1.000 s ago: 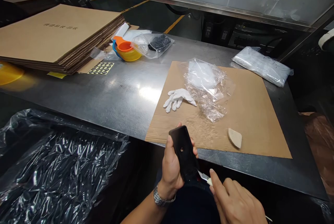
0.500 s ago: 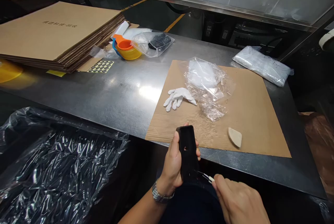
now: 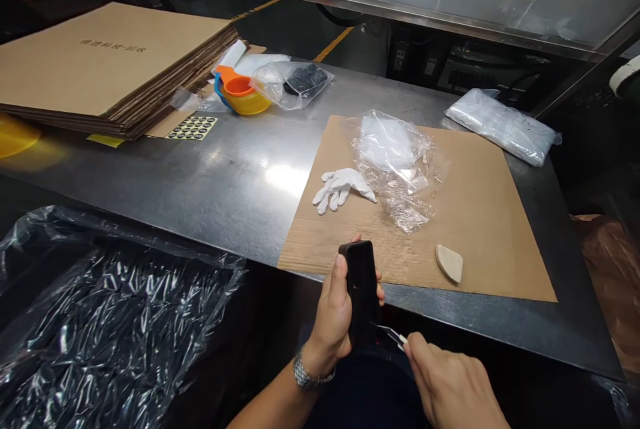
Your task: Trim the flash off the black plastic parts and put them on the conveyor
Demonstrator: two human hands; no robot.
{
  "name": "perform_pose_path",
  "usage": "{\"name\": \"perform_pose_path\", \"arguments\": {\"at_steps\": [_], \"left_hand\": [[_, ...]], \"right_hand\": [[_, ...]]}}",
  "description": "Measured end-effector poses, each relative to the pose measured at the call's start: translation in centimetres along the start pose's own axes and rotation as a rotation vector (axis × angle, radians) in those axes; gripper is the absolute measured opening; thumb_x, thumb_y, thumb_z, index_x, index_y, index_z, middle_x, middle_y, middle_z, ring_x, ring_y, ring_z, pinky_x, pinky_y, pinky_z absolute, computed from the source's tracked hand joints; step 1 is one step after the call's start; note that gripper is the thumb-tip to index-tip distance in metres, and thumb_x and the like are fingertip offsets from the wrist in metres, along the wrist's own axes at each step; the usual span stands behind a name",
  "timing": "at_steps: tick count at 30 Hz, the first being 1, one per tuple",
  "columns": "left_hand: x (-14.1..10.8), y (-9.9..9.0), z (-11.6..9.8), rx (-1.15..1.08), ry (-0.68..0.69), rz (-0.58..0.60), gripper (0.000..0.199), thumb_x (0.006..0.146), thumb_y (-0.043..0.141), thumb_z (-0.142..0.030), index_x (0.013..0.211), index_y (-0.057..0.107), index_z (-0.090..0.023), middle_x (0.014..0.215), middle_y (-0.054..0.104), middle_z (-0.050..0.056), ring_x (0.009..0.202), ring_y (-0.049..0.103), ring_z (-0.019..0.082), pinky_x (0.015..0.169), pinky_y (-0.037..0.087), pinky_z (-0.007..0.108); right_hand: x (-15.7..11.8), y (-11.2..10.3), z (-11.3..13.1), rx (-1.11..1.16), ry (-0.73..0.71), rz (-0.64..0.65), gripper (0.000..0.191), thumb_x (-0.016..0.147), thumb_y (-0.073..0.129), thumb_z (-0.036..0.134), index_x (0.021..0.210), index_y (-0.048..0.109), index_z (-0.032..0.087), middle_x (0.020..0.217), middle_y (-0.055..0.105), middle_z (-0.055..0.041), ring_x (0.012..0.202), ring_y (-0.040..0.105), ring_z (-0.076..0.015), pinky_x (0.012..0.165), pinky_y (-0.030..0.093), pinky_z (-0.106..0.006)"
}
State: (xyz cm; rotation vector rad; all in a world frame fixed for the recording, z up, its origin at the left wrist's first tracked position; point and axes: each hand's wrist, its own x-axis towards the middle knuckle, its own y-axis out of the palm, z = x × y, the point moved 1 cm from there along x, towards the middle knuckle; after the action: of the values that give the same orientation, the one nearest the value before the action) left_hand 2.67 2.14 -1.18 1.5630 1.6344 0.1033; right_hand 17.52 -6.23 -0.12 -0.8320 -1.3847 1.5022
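Note:
My left hand [image 3: 333, 309], with a metal-band watch [image 3: 309, 373] on its wrist, is closed around a black hollow rectangular case [image 3: 363, 289]. The case is held upright and slightly tilted, its open side facing me, with a small hole inside. My right hand [image 3: 450, 376] grips a thin hooked tool with a white handle [image 3: 401, 340], which looks like a deburring tool. Its bent metal tip reaches the lower right edge of the case; exact contact is hard to tell. Beyond my hands, a white glove [image 3: 344, 189] and a beige wedge-shaped block [image 3: 449, 263] lie on a cardboard sheet [image 3: 490, 216].
Clear plastic bags [image 3: 395, 156] lie on the cardboard. The metal table [image 3: 235, 182] also carries flattened cartons [image 3: 115, 69], coloured scoops [image 3: 245, 94], a sticker sheet [image 3: 193, 128] and a wrapped bundle [image 3: 503, 124]. A container lined with black plastic [image 3: 110, 322] stands at lower left.
My right hand has moved slightly left, bringing the tool's tip further over the case's lower edge. The case has turned a little in my left hand.

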Motion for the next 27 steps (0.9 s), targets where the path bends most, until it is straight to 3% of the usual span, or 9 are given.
{"name": "perform_pose_path", "arguments": {"at_steps": [4, 7, 9, 13, 16, 19, 22, 25, 27], "left_hand": [[-0.3, -0.2, 0.1, 0.051, 0.053, 0.035, 0.062, 0.085, 0.043, -0.056, 0.138, 0.033, -0.025, 0.074, 0.061, 0.003, 0.057, 0.059, 0.015, 0.054, 0.051, 0.028], [-0.3, -0.2, 0.0, 0.028, 0.07, 0.099, 0.064, 0.084, 0.043, -0.057, 0.138, 0.032, -0.025, 0.075, 0.062, 0.003, 0.058, 0.059, 0.015, 0.056, 0.051, 0.029], [-0.2, -0.1, -0.1, -0.016, 0.065, 0.133, 0.063, 0.084, 0.042, -0.057, 0.138, 0.031, -0.026, 0.076, 0.062, 0.003, 0.058, 0.059, 0.015, 0.057, 0.05, 0.029], [0.3, 0.2, -0.3, -0.126, -0.028, 0.126, 0.054, 0.088, 0.036, -0.053, 0.136, 0.033, -0.029, 0.075, 0.062, 0.002, 0.058, 0.06, 0.014, 0.056, 0.05, 0.026], [0.7, 0.2, -0.4, -0.186, -0.132, 0.083, 0.045, 0.09, 0.034, -0.05, 0.127, 0.045, -0.027, 0.073, 0.063, 0.002, 0.056, 0.061, 0.014, 0.054, 0.05, 0.025], [0.8, 0.1, -0.2, -0.187, -0.256, 0.065, 0.05, 0.089, 0.034, -0.051, 0.095, 0.063, -0.012, 0.069, 0.064, 0.006, 0.055, 0.062, 0.015, 0.054, 0.05, 0.024], [0.8, 0.1, 0.0, -0.141, -0.378, 0.077, 0.061, 0.088, 0.032, -0.056, 0.074, 0.065, -0.007, 0.064, 0.066, 0.011, 0.055, 0.063, 0.016, 0.055, 0.051, 0.024], [0.5, 0.3, 0.0, -0.08, -0.457, 0.055, 0.064, 0.087, 0.032, -0.059, 0.074, 0.065, -0.006, 0.061, 0.067, 0.013, 0.051, 0.063, 0.016, 0.053, 0.051, 0.022], [0.4, 0.4, 0.0, -0.031, -0.468, 0.028, 0.064, 0.086, 0.032, -0.06, 0.074, 0.065, -0.006, 0.059, 0.068, 0.014, 0.049, 0.063, 0.015, 0.051, 0.049, 0.02]], "right_hand": [[0.0, 0.7, -0.5, 0.339, 0.208, 0.288, 0.036, 0.097, 0.023, 0.032, 0.071, 0.046, 0.022, 0.042, 0.045, 0.0071, 0.033, 0.044, -0.0094, 0.039, 0.019, -0.022], [0.0, 1.2, -0.3, 0.969, 0.431, 0.605, 0.043, 0.096, 0.022, 0.045, 0.075, 0.05, 0.02, 0.043, 0.041, 0.0075, 0.036, 0.038, -0.0069, 0.042, 0.026, -0.018], [-0.1, 1.4, 0.2, 1.37, 0.464, 0.758, 0.047, 0.092, 0.03, 0.054, 0.077, 0.056, 0.018, 0.046, 0.04, 0.0075, 0.038, 0.033, -0.0047, 0.042, 0.026, -0.016], [-0.2, 1.0, -0.2, 1.676, 0.483, 0.718, 0.048, 0.088, 0.039, 0.057, 0.077, 0.058, 0.015, 0.047, 0.04, 0.007, 0.039, 0.031, -0.0035, 0.04, 0.023, -0.015], [0.4, 0.2, -3.4, 1.428, 0.622, 0.415, 0.046, 0.092, 0.026, 0.055, 0.089, 0.053, 0.017, 0.049, 0.047, 0.006, 0.037, 0.036, -0.0062, 0.04, 0.028, -0.018], [1.1, -0.1, -8.4, 0.56, 0.682, 0.03, 0.036, 0.095, 0.028, 0.043, 0.094, 0.055, 0.019, 0.068, 0.057, -0.0002, 0.055, 0.053, -0.0119, 0.053, 0.039, -0.023], [1.6, 0.8, -12.3, 0.023, 0.668, -0.069, 0.03, 0.092, 0.034, 0.031, 0.095, 0.06, 0.017, 0.081, 0.059, -0.009, 0.071, 0.056, -0.0216, 0.057, 0.04, -0.03], [1.8, 1.5, -13.2, -0.075, 0.655, -0.09, 0.028, 0.088, 0.041, 0.027, 0.098, 0.063, 0.012, 0.086, 0.057, -0.0151, 0.084, 0.052, -0.0295, 0.066, 0.04, -0.038], [1.8, 1.2, -11.8, -0.094, 0.618, -0.145, 0.029, 0.088, 0.044, 0.03, 0.1, 0.062, 0.012, 0.089, 0.056, -0.0156, 0.086, 0.051, -0.0298, 0.071, 0.04, -0.041]]}}
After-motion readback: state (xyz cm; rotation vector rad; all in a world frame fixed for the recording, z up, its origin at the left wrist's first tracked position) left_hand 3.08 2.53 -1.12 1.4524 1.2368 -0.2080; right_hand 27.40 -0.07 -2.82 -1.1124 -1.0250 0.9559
